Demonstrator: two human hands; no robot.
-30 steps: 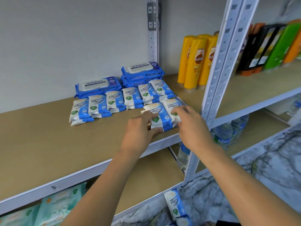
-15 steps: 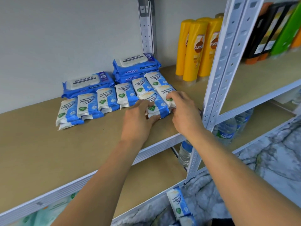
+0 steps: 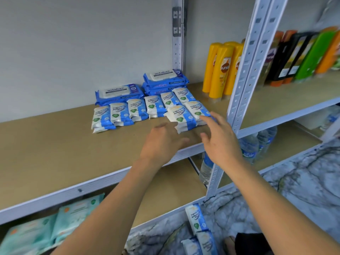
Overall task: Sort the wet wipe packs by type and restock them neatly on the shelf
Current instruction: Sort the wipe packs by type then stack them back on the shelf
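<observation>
Bright even light, blurred, bowed edges

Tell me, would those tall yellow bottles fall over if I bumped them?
Probably. The yellow bottles are tall and narrow and stand upright, so a bump near the top could tip them. They stand packed together, so one might knock the next. Their glossy plastic looks slippery.

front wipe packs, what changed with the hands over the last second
Both hands let go of the two front wipe packs and drew back toward the shelf edge. The left hand and right hand are now open, fingers relaxed. Whether the right fingertips still brush a pack is unclear. The row behind, antabax packs and yellow bottles stayed put.
</observation>
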